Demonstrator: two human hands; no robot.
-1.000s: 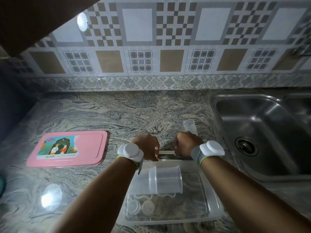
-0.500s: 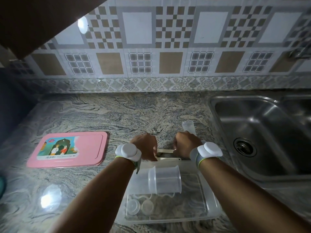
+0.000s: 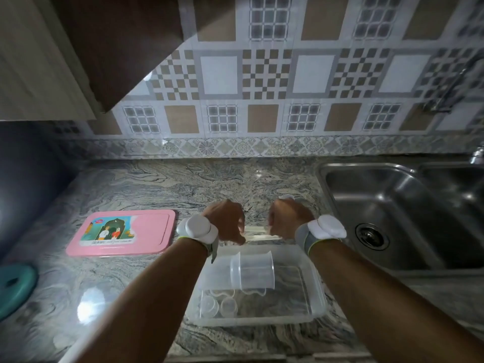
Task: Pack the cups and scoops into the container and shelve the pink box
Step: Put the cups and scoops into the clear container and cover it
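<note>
- Container (image 3: pixel 313 297): clear, near the counter's front edge; a large cup (image 3: pixel 252 269) lies on its side inside, small cups (image 3: pixel 218 306) at the near-left corner.
- Left hand (image 3: pixel 226 222) and right hand (image 3: pixel 286 218): both fisted on a pale bar (image 3: pixel 255 231) just beyond the container.
- Pink box (image 3: pixel 154 231): flat, left of the hands.
- Sink (image 3: pixel 392 218): right; counter (image 3: pixel 183 184) behind lies bare to the wall.

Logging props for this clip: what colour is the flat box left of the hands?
Pink box, with a colourful picture label; head view.

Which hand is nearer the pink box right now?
Left. The left hand is just right of the pink box, a short gap away; the right hand is farther right, toward the sink.
</note>
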